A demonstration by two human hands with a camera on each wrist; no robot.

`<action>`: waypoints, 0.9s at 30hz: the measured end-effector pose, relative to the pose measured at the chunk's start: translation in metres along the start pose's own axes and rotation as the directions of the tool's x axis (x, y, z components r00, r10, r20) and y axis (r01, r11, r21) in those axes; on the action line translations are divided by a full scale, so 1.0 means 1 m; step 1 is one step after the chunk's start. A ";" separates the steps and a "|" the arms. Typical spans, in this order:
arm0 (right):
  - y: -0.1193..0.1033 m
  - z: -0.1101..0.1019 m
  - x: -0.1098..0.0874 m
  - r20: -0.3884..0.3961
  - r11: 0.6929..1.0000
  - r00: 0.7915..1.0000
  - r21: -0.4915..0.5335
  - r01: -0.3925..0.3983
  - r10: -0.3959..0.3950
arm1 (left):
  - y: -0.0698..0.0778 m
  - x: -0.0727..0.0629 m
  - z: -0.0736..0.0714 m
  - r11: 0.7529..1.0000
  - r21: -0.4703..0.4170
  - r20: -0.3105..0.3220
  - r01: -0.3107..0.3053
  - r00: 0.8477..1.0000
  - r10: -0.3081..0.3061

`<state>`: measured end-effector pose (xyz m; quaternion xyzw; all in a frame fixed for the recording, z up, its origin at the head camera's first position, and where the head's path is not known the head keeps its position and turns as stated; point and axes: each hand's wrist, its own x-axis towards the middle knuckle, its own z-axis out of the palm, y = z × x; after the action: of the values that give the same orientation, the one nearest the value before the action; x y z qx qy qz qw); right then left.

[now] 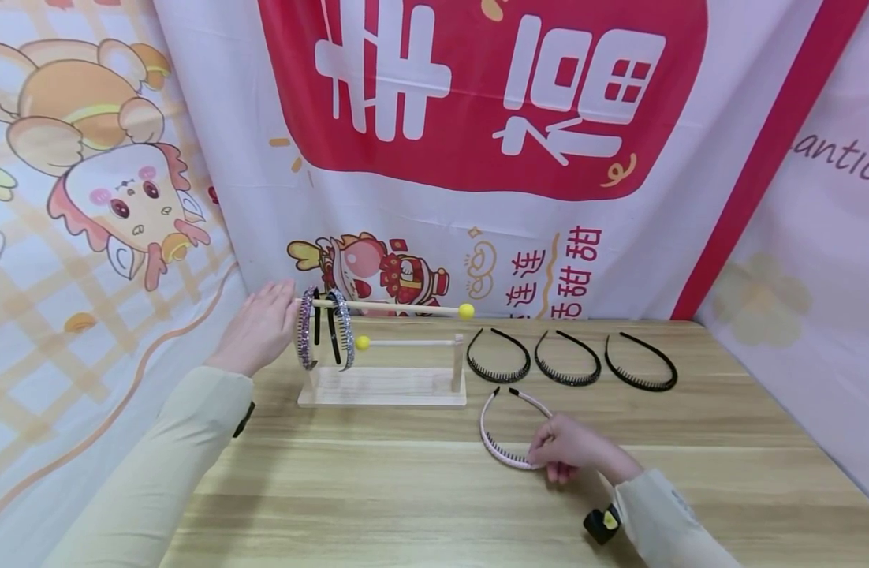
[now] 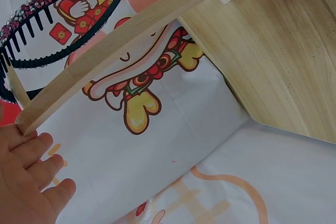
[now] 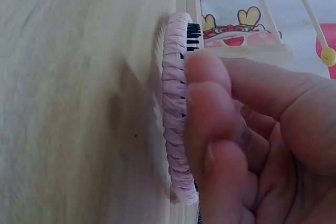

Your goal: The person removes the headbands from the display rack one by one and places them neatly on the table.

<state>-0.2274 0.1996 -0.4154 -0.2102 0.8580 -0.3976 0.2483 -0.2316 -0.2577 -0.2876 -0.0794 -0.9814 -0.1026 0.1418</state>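
While our right hand point(image 1: 565, 448) pinches the pink headband point(image 3: 175, 103) between thumb and fingers, the band is near the middle of the tabletop point(image 1: 378, 489), a little toward the right edge. We cannot tell whether it rests fully on the wood or is slightly raised. The fingertips are closed down on the wrapped band, at the near right part of its curve.

We judge that the key relation is this: most of the headband lies leftward of our right fingers and toward the back edge. Its long axis runs from front to back, leaning slightly left, with both tips toward the back edge and the toothed curve toward the front.

The right hand is the nearer one. Our left hand point(image 1: 262, 327) is well apart, at the left end of the wooden rack point(image 1: 381, 388), its fingers loosely extended and touching the top of the post without wrapping round it.

The rack stands toward the back left corner, with two glittery headbands point(image 1: 345, 331) hanging on its upper rod point(image 1: 406, 306). Three black headbands point(image 1: 568, 382) lie in a row near the back edge, rightward of the rack. Behind the tabletop hangs a printed cloth point(image 1: 470, 177).
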 end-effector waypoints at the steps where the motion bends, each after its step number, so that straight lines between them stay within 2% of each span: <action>1: 0.000 0.000 0.000 0.000 1.000 1.000 -0.003 0.003 -0.003 | 0.000 0.000 0.000 1.000 -0.001 0.002 0.002 1.000 -0.002; 20: 0.001 0.001 0.004 0.034 0.999 0.999 0.037 0.003 -0.004 | 0.000 -0.001 0.000 1.000 -0.006 0.027 0.015 1.000 -0.015; 27: -0.004 -0.003 0.006 0.044 0.995 0.998 0.083 0.046 -0.050 | -0.001 -0.001 0.000 1.000 -0.002 0.023 0.013 1.000 -0.013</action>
<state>-0.2331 0.1959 -0.4123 -0.2295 0.8298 -0.4333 0.2666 -0.2304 -0.2586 -0.2880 -0.0741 -0.9833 -0.1038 0.1300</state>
